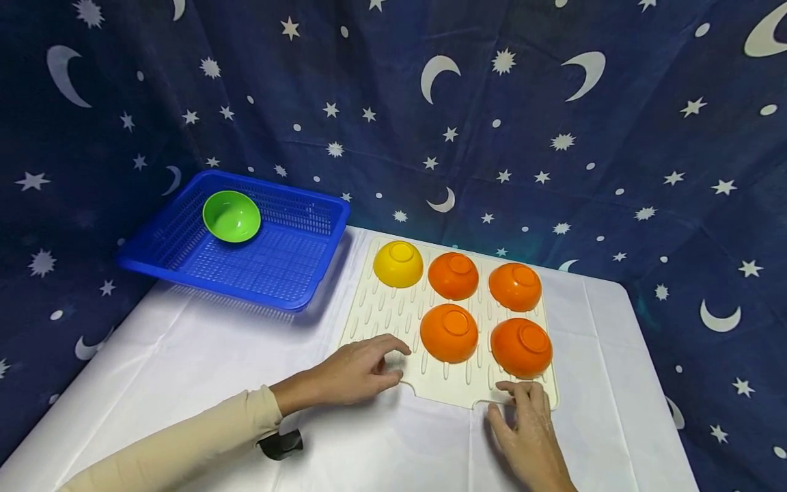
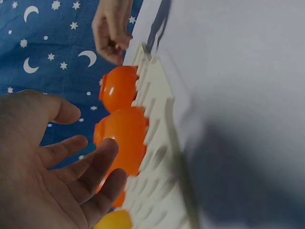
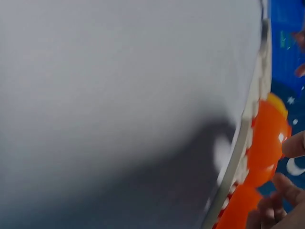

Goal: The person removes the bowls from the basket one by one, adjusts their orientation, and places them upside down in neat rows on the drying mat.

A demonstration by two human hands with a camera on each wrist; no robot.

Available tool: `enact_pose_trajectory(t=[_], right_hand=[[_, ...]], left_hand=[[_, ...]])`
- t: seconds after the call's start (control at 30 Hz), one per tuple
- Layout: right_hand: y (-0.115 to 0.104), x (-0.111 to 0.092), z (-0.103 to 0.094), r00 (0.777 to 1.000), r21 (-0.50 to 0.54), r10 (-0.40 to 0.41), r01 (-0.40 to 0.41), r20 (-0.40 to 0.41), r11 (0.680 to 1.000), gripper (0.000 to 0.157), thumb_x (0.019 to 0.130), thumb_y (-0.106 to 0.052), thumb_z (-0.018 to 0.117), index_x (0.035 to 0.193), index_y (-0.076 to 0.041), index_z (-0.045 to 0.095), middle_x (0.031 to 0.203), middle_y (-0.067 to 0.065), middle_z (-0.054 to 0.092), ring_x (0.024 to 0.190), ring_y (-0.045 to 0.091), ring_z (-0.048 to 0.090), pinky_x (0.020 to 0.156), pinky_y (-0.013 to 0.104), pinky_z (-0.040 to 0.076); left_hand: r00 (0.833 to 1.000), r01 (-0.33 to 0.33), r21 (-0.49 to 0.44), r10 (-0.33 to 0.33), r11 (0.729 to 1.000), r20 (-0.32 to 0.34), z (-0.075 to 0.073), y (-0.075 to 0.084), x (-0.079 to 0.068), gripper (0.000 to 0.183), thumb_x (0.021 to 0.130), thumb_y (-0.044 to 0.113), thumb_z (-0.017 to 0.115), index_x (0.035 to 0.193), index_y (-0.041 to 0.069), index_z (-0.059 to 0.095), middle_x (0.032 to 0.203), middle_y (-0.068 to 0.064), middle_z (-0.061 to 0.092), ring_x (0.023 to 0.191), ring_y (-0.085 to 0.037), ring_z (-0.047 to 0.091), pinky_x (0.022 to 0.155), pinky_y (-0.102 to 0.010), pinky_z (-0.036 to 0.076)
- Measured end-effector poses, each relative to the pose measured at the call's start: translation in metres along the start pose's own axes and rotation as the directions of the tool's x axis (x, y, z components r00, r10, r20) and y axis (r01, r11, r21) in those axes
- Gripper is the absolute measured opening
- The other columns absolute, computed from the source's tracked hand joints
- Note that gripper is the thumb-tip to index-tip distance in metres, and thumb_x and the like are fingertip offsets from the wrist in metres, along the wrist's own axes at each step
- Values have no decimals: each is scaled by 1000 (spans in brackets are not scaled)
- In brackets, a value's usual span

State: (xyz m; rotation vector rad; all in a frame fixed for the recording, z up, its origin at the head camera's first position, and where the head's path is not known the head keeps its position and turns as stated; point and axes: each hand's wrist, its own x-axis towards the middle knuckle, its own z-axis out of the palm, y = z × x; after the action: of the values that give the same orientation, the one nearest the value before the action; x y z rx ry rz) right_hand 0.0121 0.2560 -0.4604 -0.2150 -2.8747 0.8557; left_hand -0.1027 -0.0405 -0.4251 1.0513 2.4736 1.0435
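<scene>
On a cream ribbed drying mat (image 1: 384,307) several bowls lie upside down: a yellow bowl (image 1: 398,264) at the back left and orange ones, among them the front left orange bowl (image 1: 449,333) and the front right orange bowl (image 1: 521,348). Over the mat's left front edge hovers my left hand (image 1: 353,369), fingers loosely bent, holding nothing. My right hand (image 1: 529,430) is at the mat's front right edge, just before the front right bowl, its fingers relaxed with nothing between them. In the left wrist view, the left palm (image 2: 43,167) appears apart from the orange bowls (image 2: 126,138).
A blue plastic basket (image 1: 307,280) stands at the back left, with a green bowl (image 1: 231,216) inside, tilted against its far left side. White cloth covers the table (image 1: 393,451). A dark blue curtain (image 1: 381,82) with moons and stars hangs behind and at the sides.
</scene>
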Motion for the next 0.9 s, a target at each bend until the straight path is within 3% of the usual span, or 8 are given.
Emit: enact_pose_trajectory(t=[0.07, 0.17, 0.27, 0.4, 0.53, 0.73, 0.9], right_hand=[[11, -2, -3, 998, -47, -28, 25, -63, 999, 35, 86, -13, 73, 117, -2, 60, 102, 12, 42, 98, 29, 40, 79, 44, 36], [25, -3, -7, 995, -83, 5, -13, -99, 996, 41, 85, -12, 73, 117, 3, 52, 104, 18, 39, 98, 35, 36, 80, 46, 32], [36, -3, -13, 995, -110, 73, -80, -71, 991, 52, 86, -16, 72, 121, 8, 42, 114, 27, 35, 100, 41, 32, 82, 51, 30], [46, 0, -22, 986, -141, 164, -159, 24, 977, 69, 90, -24, 70, 128, 17, 30, 128, 38, 24, 111, 51, 26, 90, 61, 26], [52, 7, -27, 957, -173, 258, -233, 135, 957, 89, 96, -38, 64, 139, 24, 16, 140, 43, 10, 127, 59, 13, 102, 68, 18], [58, 20, -28, 910, -226, 346, -296, 229, 928, 108, 99, -54, 56, 146, 26, 1, 151, 45, -6, 139, 61, -3, 111, 71, 4], [62, 24, -28, 896, -240, 346, -284, 278, 928, 109, 100, -57, 53, 146, 26, -1, 151, 45, -8, 140, 61, -4, 111, 71, 2]], left_hand=[[999, -23, 34, 24, 999, -22, -12, 1, -5, 31, 98, 25, 63, 128, 16, 63, 101, 6, 62, 79, -6, 57, 71, -29, 48], [997, -46, 90, 51, 995, -52, -31, 1, -12, 29, 98, 26, 63, 126, 18, 64, 105, 9, 64, 84, -8, 61, 72, -30, 49], [992, -78, 157, 92, 985, -83, -50, 0, -17, 28, 98, 27, 64, 125, 17, 65, 110, 8, 66, 90, -9, 63, 76, -33, 52], [983, -115, 262, 147, 958, -108, -80, -3, -24, 30, 97, 27, 65, 125, 15, 66, 121, 6, 66, 108, -13, 62, 87, -41, 54], [977, -149, 374, 196, 916, -90, -109, -4, -29, 33, 95, 28, 67, 125, 13, 67, 126, 3, 65, 119, -20, 59, 97, -47, 50], [964, -196, 525, 260, 828, -50, -159, -19, -23, 38, 91, 31, 71, 121, 7, 69, 120, -7, 68, 114, -28, 61, 95, -50, 49], [980, -183, 621, 195, 762, 49, -196, -39, -15, 56, 86, 29, 78, 132, 3, 60, 128, -17, 63, 121, -38, 56, 102, -57, 43]])
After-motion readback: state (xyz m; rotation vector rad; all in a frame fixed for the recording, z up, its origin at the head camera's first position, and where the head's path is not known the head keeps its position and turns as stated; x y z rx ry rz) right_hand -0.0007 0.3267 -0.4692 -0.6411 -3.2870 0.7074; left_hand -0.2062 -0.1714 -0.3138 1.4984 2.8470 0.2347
